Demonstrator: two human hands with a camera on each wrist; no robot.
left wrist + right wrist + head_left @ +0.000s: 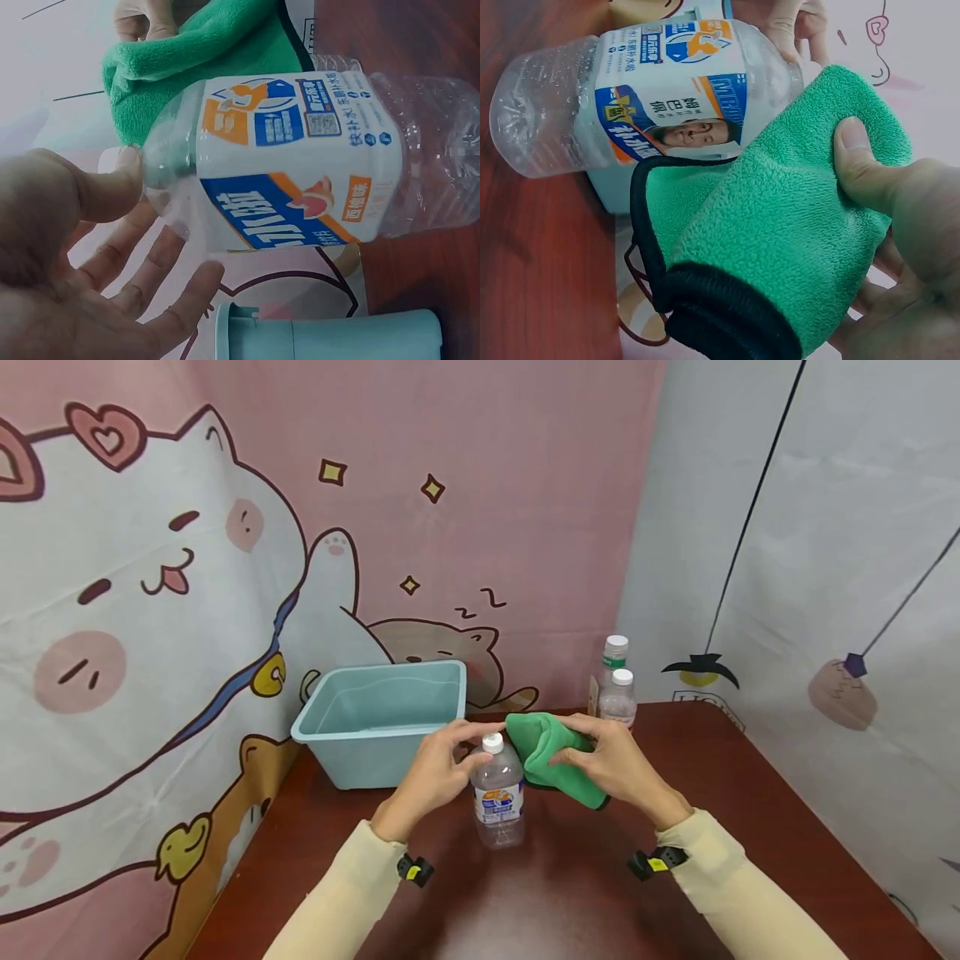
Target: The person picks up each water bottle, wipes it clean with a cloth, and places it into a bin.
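A clear plastic bottle with a white cap and a white, blue and orange label stands upright on the table in front of me. My left hand holds it at the neck, just below the cap; in the left wrist view the thumb lies against the neck and the other fingers reach behind. A green cloth with a dark edge hangs folded from my right hand, pinched between thumb and fingers. The cloth is close beside the bottle's right side; whether they touch I cannot tell.
Behind the bottle, to the left, stands a light blue plastic bin. Two more bottles with white caps, a nearer one and a taller one, stand at the back right. The dark red table meets cartoon-printed curtains.
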